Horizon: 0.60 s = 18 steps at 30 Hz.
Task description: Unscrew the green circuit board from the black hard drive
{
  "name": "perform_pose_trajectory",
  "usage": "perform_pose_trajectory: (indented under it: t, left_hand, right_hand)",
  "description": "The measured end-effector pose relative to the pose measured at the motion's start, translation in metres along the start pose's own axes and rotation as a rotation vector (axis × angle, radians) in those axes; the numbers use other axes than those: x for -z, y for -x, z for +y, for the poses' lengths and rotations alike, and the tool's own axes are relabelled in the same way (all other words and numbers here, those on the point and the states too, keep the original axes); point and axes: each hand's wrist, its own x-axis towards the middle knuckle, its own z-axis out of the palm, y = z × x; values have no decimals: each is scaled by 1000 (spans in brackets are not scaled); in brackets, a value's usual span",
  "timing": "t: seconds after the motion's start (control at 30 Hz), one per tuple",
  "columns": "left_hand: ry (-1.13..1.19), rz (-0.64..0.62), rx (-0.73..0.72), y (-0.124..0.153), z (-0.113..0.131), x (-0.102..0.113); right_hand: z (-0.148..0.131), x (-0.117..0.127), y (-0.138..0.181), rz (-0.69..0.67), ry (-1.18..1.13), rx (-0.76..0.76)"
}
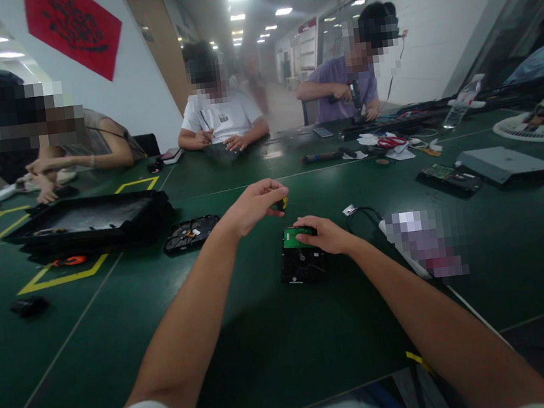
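Under right fingers (304,231), hard drive (302,263)

Black hard drive (302,263), green board up

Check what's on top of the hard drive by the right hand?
A green circuit board lies on the hard drive. The right hand rests on the board's far edge, covering that part; screws can't be made out.
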Motion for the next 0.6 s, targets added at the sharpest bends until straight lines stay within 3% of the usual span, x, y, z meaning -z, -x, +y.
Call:
perform_pose_trajectory:
  t: [0.3, 0.6]
  left_hand:
    - [-134, 30, -2, 0, -1, 4]
    - [6, 9, 68, 3, 6, -1]
  right_hand:
    - [-4, 1, 0, -1, 2, 18]
    - [-2, 2, 0, -5, 12, 19]
